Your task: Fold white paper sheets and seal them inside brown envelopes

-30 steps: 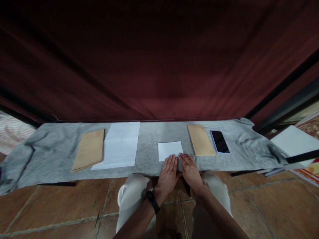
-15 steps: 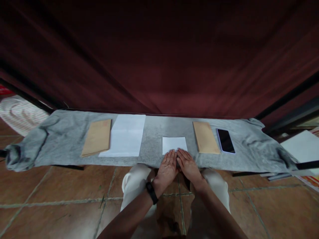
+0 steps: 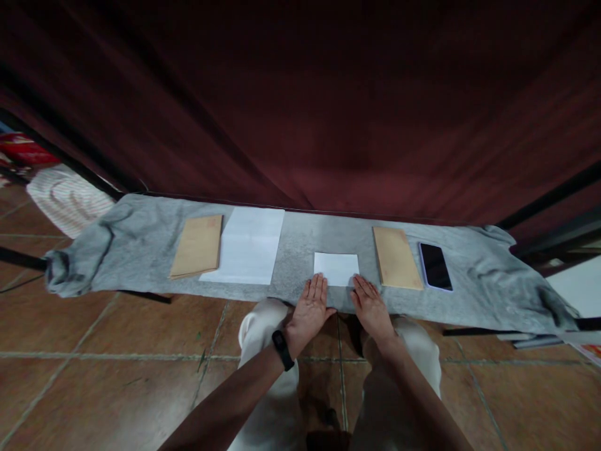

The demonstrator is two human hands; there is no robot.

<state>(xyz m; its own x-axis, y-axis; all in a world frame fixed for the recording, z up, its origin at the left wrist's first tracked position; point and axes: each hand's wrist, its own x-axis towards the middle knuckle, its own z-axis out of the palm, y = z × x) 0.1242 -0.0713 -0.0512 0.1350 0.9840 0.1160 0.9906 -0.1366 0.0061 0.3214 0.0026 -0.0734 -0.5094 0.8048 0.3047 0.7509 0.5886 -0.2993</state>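
Note:
A small white folded paper lies on the grey cloth right in front of me. My left hand rests flat at its lower left corner, fingers stretched out and a black band on the wrist. At the lower right corner my right hand lies flat too, its fingers extended. Left of the hands is a larger white sheet, partly under a stack of brown envelopes. On the right, another brown envelope lies beside a phone with a purple edge.
Grey cloth covers the narrow bench, bunched at both ends. Behind it hangs a dark red curtain. Striped fabric is off to the left, and tiled floor shows below. My knees are under the front edge.
My hands have moved apart, from side by side at the middle of the paper's lower edge out to its two lower corners. The view has tilted slightly.

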